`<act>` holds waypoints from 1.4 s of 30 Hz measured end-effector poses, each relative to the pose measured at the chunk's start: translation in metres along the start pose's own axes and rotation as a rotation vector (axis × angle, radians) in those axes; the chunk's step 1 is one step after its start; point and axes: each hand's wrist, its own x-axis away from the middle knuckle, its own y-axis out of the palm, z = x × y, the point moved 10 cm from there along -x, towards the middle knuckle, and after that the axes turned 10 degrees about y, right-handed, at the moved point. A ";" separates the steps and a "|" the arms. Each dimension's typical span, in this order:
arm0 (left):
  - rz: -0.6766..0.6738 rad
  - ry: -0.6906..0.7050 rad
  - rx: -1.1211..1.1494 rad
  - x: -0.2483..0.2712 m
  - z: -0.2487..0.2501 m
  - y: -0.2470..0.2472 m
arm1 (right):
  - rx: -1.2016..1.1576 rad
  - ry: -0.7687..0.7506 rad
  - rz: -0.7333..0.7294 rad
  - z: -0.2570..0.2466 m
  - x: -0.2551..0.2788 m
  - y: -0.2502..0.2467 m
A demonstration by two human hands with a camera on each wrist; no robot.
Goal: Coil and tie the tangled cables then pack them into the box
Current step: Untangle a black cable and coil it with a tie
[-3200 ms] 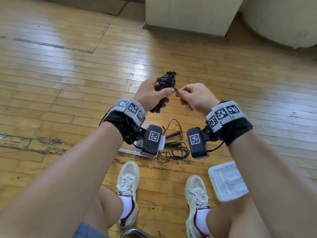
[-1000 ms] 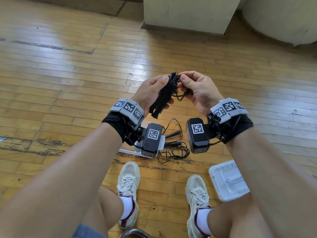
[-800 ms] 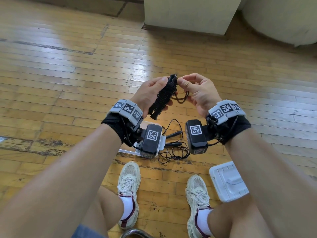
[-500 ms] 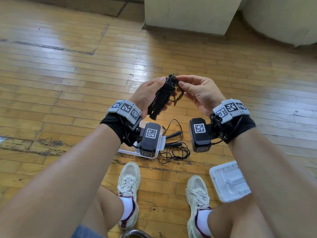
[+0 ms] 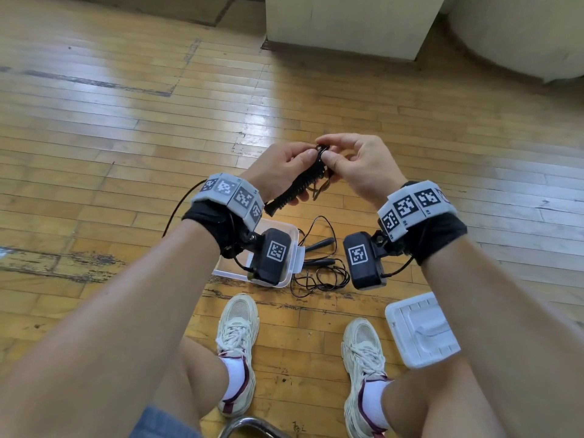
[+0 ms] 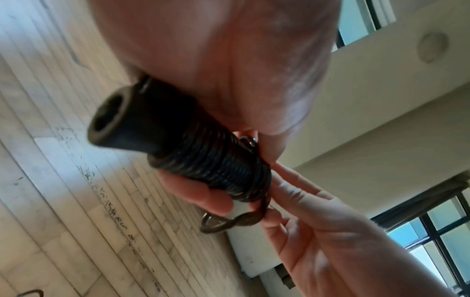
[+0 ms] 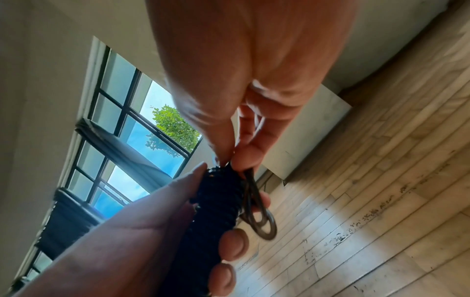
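above the wooden floor (image 5: 94, 128), in front of the person's knees, both hands meet around a black coiled cable (image 5: 298, 184). the left hand (image 5: 278, 172) wraps its fingers and thumb around the bundle, which is wound in tight turns over a dark handle-like piece whose hollow end (image 6: 112, 120) sticks out below the palm in the left wrist view. the bundle tilts, its upper end toward the right hand and its lower end toward the left wristband. the right hand (image 5: 357, 165) pinches the top of the bundle between thumb and forefinger, right where the last turns end; a short loose loop of cable (image 7: 262, 217) hangs from that pinch beside the coil, and the same loop (image 6: 229, 221) shows under the left fingers in the left wrist view. whether the end is tucked under a turn cannot be told, since fingers cover that spot.

down on the floor, below the hands, a clear plastic box (image 5: 284, 229) stands partly hidden behind the left wrist camera. just to its right lies a loose tangled cable (image 5: 319, 273), thin and black, with two dark plugs (image 5: 319, 245) pointing away from the box. a white lid (image 5: 420, 327) lies near the right shoe (image 5: 363, 358), apart from the box. the left shoe (image 5: 237, 336) stands near the box's closer edge. a pale cabinet (image 5: 347, 23) stands at the far edge of the floor.
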 end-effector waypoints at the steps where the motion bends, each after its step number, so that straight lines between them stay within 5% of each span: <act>1: -0.010 -0.001 -0.026 0.000 0.000 0.000 | -0.022 0.016 -0.022 -0.001 0.001 0.001; 5: -0.060 -0.006 -0.211 0.001 -0.004 0.004 | -0.010 0.116 -0.089 0.006 0.000 0.009; 10: -0.145 -0.037 -0.417 0.003 -0.017 0.012 | 0.469 0.089 -0.072 0.008 -0.003 0.016; 18: -0.256 -0.043 -0.654 0.009 -0.028 0.028 | 0.097 0.096 -0.023 -0.003 -0.002 0.016; 30: -0.320 -0.110 -0.356 0.020 -0.024 0.052 | -0.342 0.352 0.133 0.057 -0.003 -0.010; 36: -0.309 -0.100 -0.199 0.022 -0.023 0.063 | -0.387 0.413 -0.024 0.064 -0.001 -0.002; 42: -0.105 -0.086 0.013 0.013 -0.016 0.033 | -0.353 0.399 -0.159 0.056 0.003 0.006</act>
